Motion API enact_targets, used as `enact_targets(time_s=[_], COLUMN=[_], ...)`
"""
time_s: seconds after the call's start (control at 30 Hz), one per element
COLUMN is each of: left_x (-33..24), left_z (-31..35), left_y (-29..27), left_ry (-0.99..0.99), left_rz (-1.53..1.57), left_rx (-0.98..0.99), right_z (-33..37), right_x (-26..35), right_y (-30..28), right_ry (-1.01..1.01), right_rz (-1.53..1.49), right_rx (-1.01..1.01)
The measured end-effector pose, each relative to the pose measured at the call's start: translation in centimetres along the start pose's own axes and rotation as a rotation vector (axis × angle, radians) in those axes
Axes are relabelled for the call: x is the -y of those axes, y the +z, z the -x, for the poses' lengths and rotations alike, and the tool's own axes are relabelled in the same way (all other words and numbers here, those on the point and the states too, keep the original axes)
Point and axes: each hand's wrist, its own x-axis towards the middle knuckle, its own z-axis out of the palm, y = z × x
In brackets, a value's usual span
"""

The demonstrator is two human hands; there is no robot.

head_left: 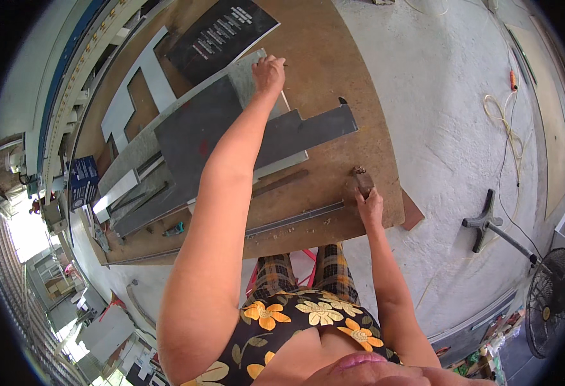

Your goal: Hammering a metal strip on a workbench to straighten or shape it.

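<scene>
My left hand [269, 75] reaches far across the table, its fingers curled over the far end of a long grey strip [242, 64]. Beside that strip lies a dark grey sheet [199, 128], partly hidden under my left forearm. A dark notched piece [314, 128] sticks out to the right of the arm. Near the table's right edge, my right hand [370, 209] is closed around a brown block [363, 183] that looks like a small wooden hand plane, with curled bits at its far end.
On the brown table [327, 58] lie a black printed panel [221, 42], a white cut-out frame [138, 77], a long metal strip [295, 219] and scattered shavings [289, 230]. A blue box [83, 182] stands at the left. Rightward are a black-footed stand [483, 222], cables and a fan [553, 302].
</scene>
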Motion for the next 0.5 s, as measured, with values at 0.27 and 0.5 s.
enact_targets(time_s=[0.27,0.5], left_x=[-1.9,-1.4], left_z=[-2.2,-0.1], left_y=[4.4,1.2], left_ry=[-0.013,0.007], left_rz=[-0.273,0.07], left_rx=[0.119,-0.14], right_z=[0.1,0.0], right_x=[-0.2,-1.8], right_y=[-0.3,1.9], right_ry=[-0.008,-0.103], right_rz=[0.045,0.114], right_rx=[0.006,-0.043])
